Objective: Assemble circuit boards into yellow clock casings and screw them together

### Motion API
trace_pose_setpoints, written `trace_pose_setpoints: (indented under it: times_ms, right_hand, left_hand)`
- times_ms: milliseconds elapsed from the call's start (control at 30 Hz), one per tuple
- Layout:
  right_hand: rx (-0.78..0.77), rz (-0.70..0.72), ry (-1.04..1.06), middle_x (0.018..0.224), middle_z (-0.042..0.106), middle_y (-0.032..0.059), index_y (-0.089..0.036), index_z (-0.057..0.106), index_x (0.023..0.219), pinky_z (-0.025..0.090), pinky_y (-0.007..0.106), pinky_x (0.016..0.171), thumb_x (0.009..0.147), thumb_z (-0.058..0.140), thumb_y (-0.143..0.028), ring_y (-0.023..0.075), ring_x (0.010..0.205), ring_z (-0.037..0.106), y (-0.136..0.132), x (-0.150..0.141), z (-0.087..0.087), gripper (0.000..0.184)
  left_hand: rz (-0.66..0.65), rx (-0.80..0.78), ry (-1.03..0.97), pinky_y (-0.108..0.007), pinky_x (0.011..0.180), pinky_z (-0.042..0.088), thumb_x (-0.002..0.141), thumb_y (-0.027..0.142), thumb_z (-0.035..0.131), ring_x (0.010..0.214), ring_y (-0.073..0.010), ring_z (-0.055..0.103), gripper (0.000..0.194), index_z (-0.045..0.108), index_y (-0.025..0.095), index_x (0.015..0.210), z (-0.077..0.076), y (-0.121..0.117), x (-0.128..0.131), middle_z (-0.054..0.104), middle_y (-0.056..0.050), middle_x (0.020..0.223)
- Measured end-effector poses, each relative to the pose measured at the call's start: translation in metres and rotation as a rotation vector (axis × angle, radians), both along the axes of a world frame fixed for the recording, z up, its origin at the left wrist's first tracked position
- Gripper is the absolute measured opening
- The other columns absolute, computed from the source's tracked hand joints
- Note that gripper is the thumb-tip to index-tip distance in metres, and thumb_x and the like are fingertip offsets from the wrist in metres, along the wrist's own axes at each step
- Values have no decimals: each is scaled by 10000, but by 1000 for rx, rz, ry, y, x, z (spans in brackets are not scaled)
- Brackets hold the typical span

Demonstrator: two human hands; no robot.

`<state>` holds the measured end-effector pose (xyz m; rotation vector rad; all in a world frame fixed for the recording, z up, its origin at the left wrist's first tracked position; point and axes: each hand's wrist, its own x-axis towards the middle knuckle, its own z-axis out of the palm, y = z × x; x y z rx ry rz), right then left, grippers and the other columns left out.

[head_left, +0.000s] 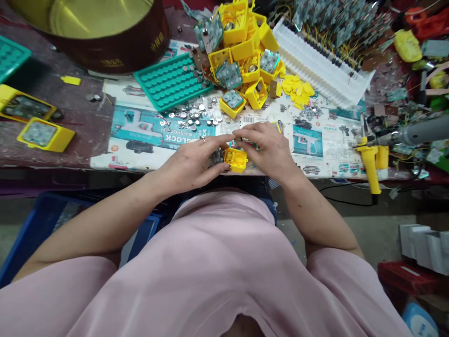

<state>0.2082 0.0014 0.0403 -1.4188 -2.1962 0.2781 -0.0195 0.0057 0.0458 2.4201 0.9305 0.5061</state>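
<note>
Both hands meet at the near edge of the bench over a small yellow plastic box (235, 160). My left hand (196, 161) curls round the box's left side, where a grey part shows, and its thumb and forefinger pinch toward the right hand. My right hand (268, 147) is closed above the box, its fingertips pinching something small that I cannot make out. Loose silver button cells (191, 118) lie scattered just beyond the hands, and a heap of yellow boxes (245, 56), some with grey circuit boards in them, is piled further back.
A green tray (171, 80) with round pockets lies at the back left beside a large brown tin (105, 32). A white slotted rack (322, 65) holds wired boards. A yellow-handled soldering tool (372, 164) rests at the right. Two yellow boxes (45, 133) sit at the far left. A blue crate (38, 229) stands below.
</note>
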Motion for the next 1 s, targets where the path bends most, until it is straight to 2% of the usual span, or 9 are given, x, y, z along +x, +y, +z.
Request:
trace_pose_setpoints:
  times_ms: [100, 167, 233, 333, 467, 600, 733, 867, 1000]
  right_hand:
    - [81, -6, -32, 1097, 728, 61, -223, 701, 1156, 501, 356, 915, 944, 582, -271, 213, 1041, 639, -6, 1, 3, 248]
    - [90, -6, -15, 1014, 730, 60, -210, 706, 1079, 500, 342, 876, 957, 566, -387, 207, 985, 642, -16, 3, 9, 257]
    - [77, -8, -39, 968, 727, 63, -204, 694, 1059, 494, 352, 842, 922, 573, -539, 221, 944, 639, -29, 3, 13, 382]
    - [60, 21, -118, 1051, 722, 96, -168, 639, 1198, 491, 387, 851, 842, 608, -660, 263, 973, 630, -43, 1, 11, 608]
    - [25, 69, -141, 1123, 711, 113, -153, 593, 1266, 495, 390, 883, 897, 620, -517, 261, 1018, 630, -47, -1, 2, 519]
    - [151, 110, -56, 1183, 692, 125, -163, 602, 1237, 502, 384, 924, 904, 640, -444, 245, 1074, 626, -43, -1, 4, 438]
    - [326, 140, -42, 1069, 710, 77, -201, 655, 1151, 489, 344, 862, 953, 576, -252, 192, 979, 623, -34, -12, 8, 220]
    - [409, 156, -92, 964, 706, 41, -239, 699, 1057, 461, 342, 794, 969, 552, -295, 174, 904, 600, -21, -21, 1, 180]
    - [442, 144, 19, 846, 685, 24, -204, 709, 954, 467, 302, 748, 967, 554, -255, 141, 821, 580, -13, -18, -7, 164]
  left_hand:
    - [-13, -42, 7, -332, 1022, 511, 917, 316, 581, 1198, -226, 653, 561, 472, 128, 1435, 4, 2, -2, 655, -128, 1339]
    - [-13, -61, -1, -329, 1023, 510, 904, 305, 598, 1192, -221, 657, 578, 465, 137, 1441, 3, 3, -3, 658, -121, 1337]
    - [-15, -71, -34, -327, 1017, 513, 892, 306, 614, 1171, -214, 664, 596, 459, 143, 1444, 2, 4, -5, 661, -121, 1326]
    - [4, -71, -111, -335, 994, 523, 867, 355, 650, 1127, -216, 674, 633, 467, 141, 1434, -3, 8, -7, 671, -131, 1277]
    - [61, -101, -212, -315, 917, 547, 842, 444, 687, 1016, -200, 698, 719, 442, 153, 1453, -9, 10, -9, 711, -103, 1129]
    - [87, -65, -233, -293, 895, 545, 836, 389, 715, 960, -178, 710, 754, 395, 189, 1488, -7, 5, -7, 743, -81, 1120]
    - [104, -81, -219, -275, 840, 545, 842, 345, 713, 922, -162, 712, 780, 350, 216, 1520, 1, 5, -1, 751, -77, 1134]
    - [58, -165, -256, -282, 809, 547, 837, 379, 712, 885, -159, 712, 818, 316, 234, 1538, 2, 13, 7, 750, -68, 1122]
    - [35, -185, -304, -321, 868, 544, 867, 488, 656, 1040, -203, 697, 790, 316, 239, 1535, -1, 17, 2, 671, -115, 1301]
